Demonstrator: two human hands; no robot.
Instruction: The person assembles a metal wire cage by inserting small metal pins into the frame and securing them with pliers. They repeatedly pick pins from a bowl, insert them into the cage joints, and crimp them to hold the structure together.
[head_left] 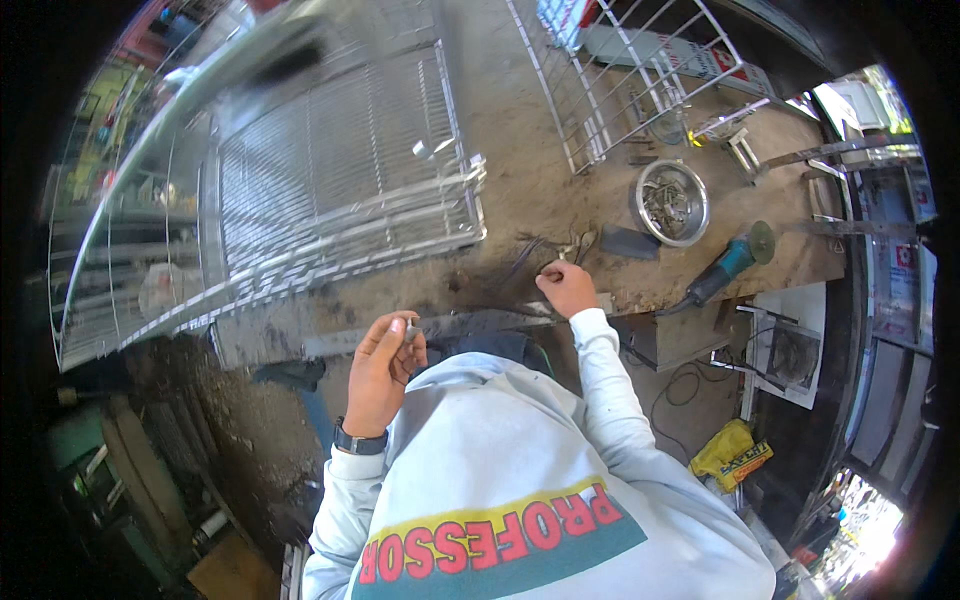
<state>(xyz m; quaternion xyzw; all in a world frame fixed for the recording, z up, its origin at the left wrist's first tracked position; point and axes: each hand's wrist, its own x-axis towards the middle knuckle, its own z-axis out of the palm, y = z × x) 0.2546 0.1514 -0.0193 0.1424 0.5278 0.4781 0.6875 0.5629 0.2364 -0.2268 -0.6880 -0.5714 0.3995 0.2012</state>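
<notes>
My left hand [380,365], with a dark watch on its wrist, is raised by the near edge of the workbench [540,215]. Between its thumb and fingers it pinches a small grey metal piece [411,331], whose exact kind is too small to tell. Over the bench edge, my right hand [568,290] has its fingers pressed together; what they hold, if anything, is hidden. A small metal bit [562,255] shows just beyond those fingertips, beside a few hand tools [586,243]. Right of that hand lies a flat dark grey block [630,241].
A large welded metal wire rack [340,160] covers the bench's left side. A smaller wire frame [590,130] stands at the back. To the right are a metal bowl [642,205] of small metal parts and a teal angle grinder [715,275]. A yellow bag [728,452] lies below.
</notes>
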